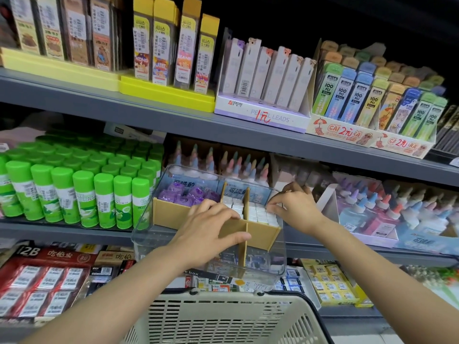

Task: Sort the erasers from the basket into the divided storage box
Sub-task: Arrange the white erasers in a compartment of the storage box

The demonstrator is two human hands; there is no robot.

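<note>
A clear plastic storage box (149,234) with brown cardboard dividers (260,234) sits tilted at the middle shelf's edge. Its left compartment holds purple erasers (183,194), and the middle and right ones hold rows of white erasers (260,214). My left hand (211,229) grips the front cardboard divider, thumb on the front and fingers curled over its top. My right hand (295,207) reaches over the box's right side, fingertips pinching a white eraser in the right compartment. A beige slotted basket (223,319) is below; its contents are hidden.
Green glue sticks (82,194) crowd the shelf left of the box, and glue bottles (387,212) stand to the right. Pencil lead boxes (263,78) fill the upper shelf. Packaged erasers (44,279) lie on the lower shelf behind the basket.
</note>
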